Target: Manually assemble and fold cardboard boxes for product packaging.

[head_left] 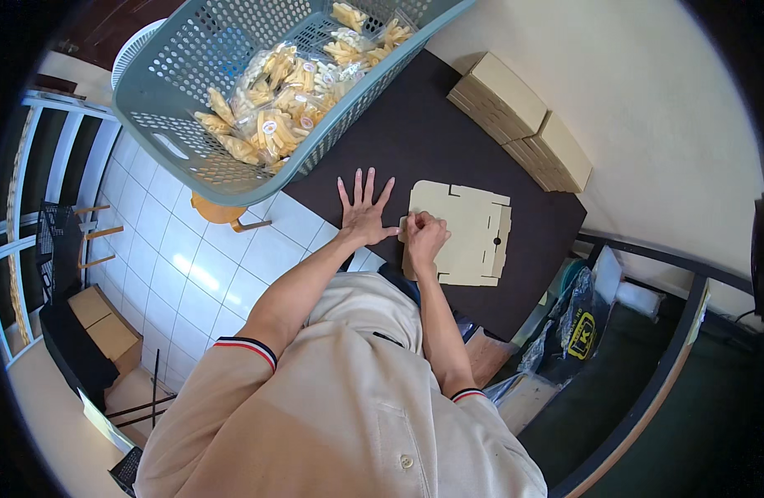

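A flat, unfolded cardboard box [473, 224] lies on the dark brown tabletop [390, 124], with slots and tabs along its edges and a small dark round hole near its right side. My left hand [364, 212] rests palm down on the tabletop just left of the cardboard. Its fingers are spread, and the thumb reaches the cardboard's left edge. Over the left part of the cardboard, my right hand [426, 236] has its fingers curled together in a pinch at the flap there. The fingertips partly hide what they grip.
A large grey-green plastic basket [179, 137] holding bagged yellow and white snacks [287, 100] stands at the far left. Stacked folded cardboard boxes [523, 120] sit along the wall. A wooden stool [216, 209] is below the basket. Plastic-wrapped items [577, 315] lie right of the table.
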The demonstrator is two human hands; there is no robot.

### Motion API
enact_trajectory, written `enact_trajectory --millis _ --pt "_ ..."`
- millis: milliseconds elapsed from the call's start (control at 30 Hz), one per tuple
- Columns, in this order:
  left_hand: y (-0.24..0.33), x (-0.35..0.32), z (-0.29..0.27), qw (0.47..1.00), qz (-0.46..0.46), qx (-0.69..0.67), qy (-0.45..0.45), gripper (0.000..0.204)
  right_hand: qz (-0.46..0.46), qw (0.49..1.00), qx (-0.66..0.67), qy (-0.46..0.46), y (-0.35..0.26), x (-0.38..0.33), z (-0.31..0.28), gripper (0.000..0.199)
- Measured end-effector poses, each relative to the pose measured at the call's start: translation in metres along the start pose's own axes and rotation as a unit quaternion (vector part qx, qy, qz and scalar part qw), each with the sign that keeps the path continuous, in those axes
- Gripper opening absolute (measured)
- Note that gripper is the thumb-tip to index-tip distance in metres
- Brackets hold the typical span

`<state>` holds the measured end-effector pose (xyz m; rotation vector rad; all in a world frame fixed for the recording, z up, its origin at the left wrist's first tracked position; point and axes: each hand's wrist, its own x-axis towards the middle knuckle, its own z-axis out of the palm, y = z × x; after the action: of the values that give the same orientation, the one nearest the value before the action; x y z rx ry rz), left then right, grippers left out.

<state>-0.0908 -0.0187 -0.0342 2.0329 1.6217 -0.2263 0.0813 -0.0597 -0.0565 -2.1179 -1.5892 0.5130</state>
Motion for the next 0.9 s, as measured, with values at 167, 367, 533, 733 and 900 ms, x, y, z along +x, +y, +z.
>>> enact_trajectory --millis 167,367,533,733,900 --pt "0.01 -0.006 -0.003 1.0 0.007 -0.007 0.004 0.127 0.027 0.994 0.101 0.011 0.018 0.008 -0.014 0.028" --pt "0.023 0.034 -0.005 0.985 0.029 -0.089 0.146 0.091 0.182 0.979 0.064 0.07 0.06 -0.051 -0.067 0.025" --pt "0.054 0.089 -0.028 0.975 0.149 -0.095 0.135 0.085 0.412 0.821 0.385 0.089 0.085 -0.117 -0.07 0.019" --pt "0.069 0.108 -0.034 0.989 0.131 -0.061 0.007 0.09 0.477 0.671 0.547 0.155 0.088 -0.116 -0.065 0.022" --pt "0.029 0.117 -0.028 0.979 0.112 -0.164 -0.045 0.066 0.473 0.703 0.513 0.139 0.098 -0.113 -0.06 0.023"
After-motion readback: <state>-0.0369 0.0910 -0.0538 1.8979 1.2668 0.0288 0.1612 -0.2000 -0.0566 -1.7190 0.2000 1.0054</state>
